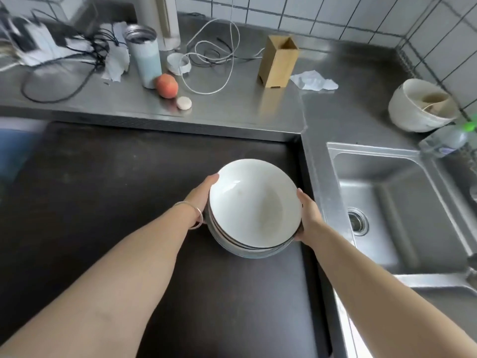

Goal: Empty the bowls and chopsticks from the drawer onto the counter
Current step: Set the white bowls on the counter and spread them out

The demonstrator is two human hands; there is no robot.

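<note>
A stack of white bowls [254, 202] is held between both hands above the dark floor, close to the inner corner of the steel counter [232, 109]. My left hand [201, 196] grips the stack's left rim; a thin bangle circles that wrist. My right hand [308, 215] clasps the right side, fingers under the rim. The top bowl is empty and tilted slightly toward me. No drawer and no chopsticks show in this view.
On the counter stand a wooden box [277, 62], a peach [166, 85], a tumbler [144, 58], cables [214, 47], crumpled tissue [313, 81] and a white bowl with scraps [420, 109]. A steel sink [402, 210] lies right, a plastic bottle [449, 139] beside it.
</note>
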